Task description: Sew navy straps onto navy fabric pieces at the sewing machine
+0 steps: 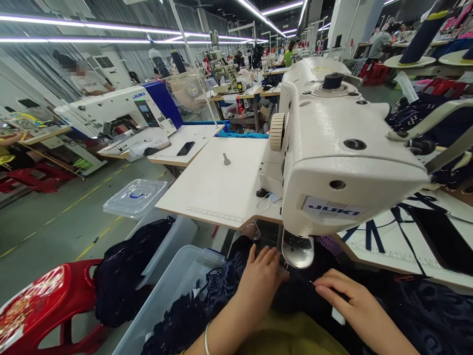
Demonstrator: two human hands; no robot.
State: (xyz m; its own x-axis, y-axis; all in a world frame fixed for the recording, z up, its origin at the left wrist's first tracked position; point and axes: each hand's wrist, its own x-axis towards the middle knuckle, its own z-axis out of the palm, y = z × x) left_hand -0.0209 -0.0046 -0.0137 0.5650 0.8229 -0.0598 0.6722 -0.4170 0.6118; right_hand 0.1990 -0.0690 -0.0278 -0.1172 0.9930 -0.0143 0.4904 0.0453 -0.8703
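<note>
My left hand (260, 276) is by the metal plate (298, 255) under the sewing machine head (354, 185). Its fingers are bent over a dark navy garment (301, 291), and their grip is partly hidden. Right of it, my right hand (343, 293) pinches the garment's edge between thumb and forefinger. A stretch of dark cloth runs between both hands. Below the right fingers a small white tag (338, 316) shows. The dark cloth hides fine detail where the fingers meet it.
A clear plastic bin (162, 291) of navy lace pieces stands at my left, beside a red stool (62, 301). The white table (210, 177) carries a grey metal piece (226, 159). Navy straps (374, 236) and a black phone (441, 239) lie on the right table.
</note>
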